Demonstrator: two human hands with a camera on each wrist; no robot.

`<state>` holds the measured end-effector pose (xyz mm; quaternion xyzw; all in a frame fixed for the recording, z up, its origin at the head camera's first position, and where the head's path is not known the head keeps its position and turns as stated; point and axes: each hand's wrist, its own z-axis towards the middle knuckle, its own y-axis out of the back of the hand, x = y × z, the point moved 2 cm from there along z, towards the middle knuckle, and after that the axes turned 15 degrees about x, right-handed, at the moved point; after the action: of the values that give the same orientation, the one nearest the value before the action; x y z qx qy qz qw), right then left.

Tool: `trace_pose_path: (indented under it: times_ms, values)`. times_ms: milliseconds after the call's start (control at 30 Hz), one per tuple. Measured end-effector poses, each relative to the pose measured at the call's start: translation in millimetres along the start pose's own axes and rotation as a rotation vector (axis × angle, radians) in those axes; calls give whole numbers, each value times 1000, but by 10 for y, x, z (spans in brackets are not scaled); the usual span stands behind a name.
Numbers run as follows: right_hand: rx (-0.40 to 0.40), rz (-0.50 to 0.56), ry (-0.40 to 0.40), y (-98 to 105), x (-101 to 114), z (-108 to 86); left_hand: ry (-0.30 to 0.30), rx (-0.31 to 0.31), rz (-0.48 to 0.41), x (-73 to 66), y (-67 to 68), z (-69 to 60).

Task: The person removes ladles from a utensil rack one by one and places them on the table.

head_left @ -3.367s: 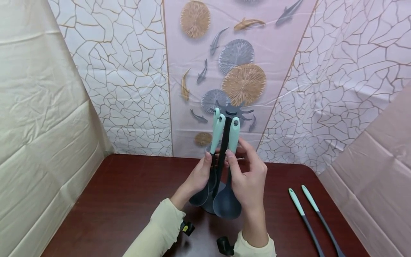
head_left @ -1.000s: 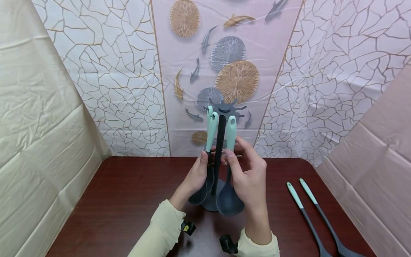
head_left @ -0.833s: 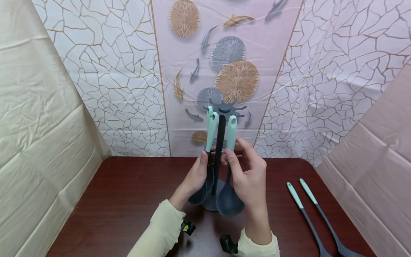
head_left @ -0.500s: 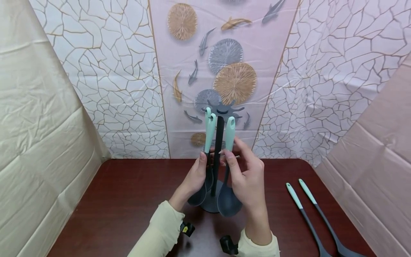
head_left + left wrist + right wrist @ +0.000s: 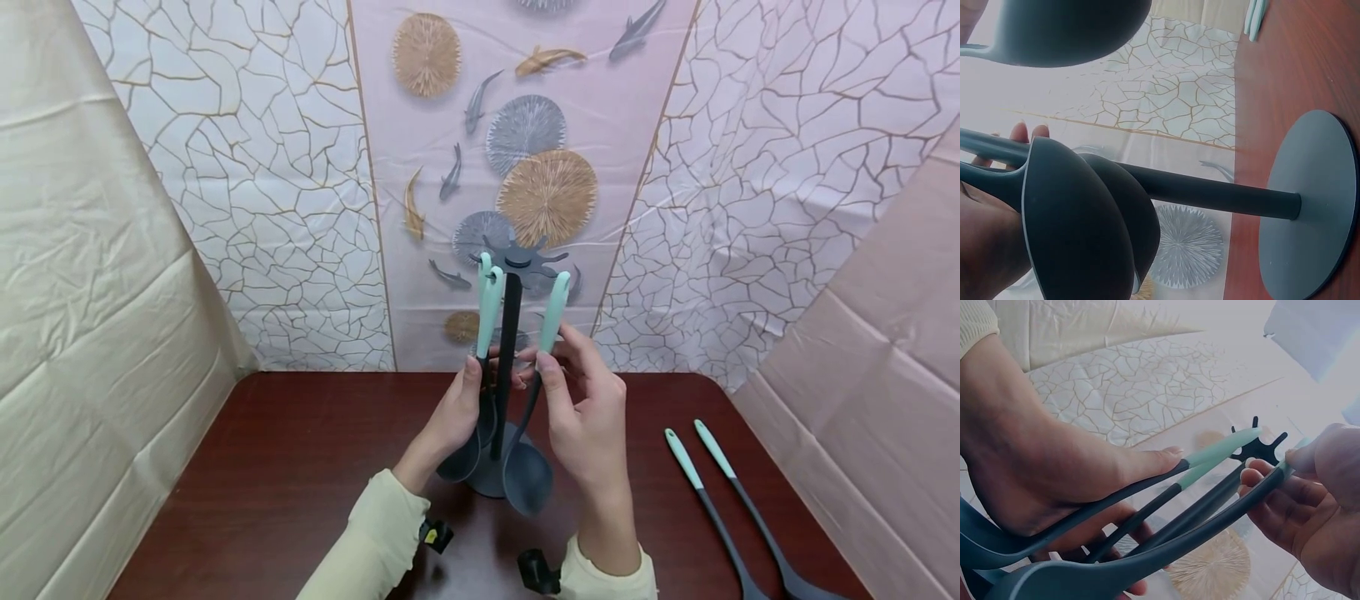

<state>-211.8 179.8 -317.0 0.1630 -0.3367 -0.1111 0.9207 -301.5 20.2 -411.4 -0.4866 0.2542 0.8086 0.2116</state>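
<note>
A dark rack with a round base (image 5: pixel 1316 250), a post (image 5: pixel 508 358) and a hooked top (image 5: pixel 519 260) stands upright. Two mint-handled utensils (image 5: pixel 489 317) hang on its left side. My left hand (image 5: pixel 453 412) curls around them and the post, thumb on the front handle's lower end. On the right side, my right hand (image 5: pixel 592 417) pinches a ladle (image 5: pixel 528 479) where its mint handle meets the dark shaft. The ladle's handle leans right, with its top apart from the post. In the right wrist view my right hand (image 5: pixel 1316 500) grips that ladle's shaft (image 5: pixel 1210 525).
Two more mint-handled utensils (image 5: pixel 684 458) (image 5: pixel 714 448) lie side by side on the right of the dark red table (image 5: pixel 300 467). Patterned cloth (image 5: pixel 300 167) hangs behind the table, with plain cloths at both sides. Each wrist carries a small black device.
The ladle in my right hand has tilted, its handle top moving right, away from the post. My right hand has shifted slightly right. The left hand holds about the same place.
</note>
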Motion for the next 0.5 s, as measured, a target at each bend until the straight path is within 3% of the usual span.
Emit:
trace_pose_path:
  times_ms: [500]
  values:
    - [7, -12, -3, 69, 16, -28, 0, 5, -10, -1, -12, -4]
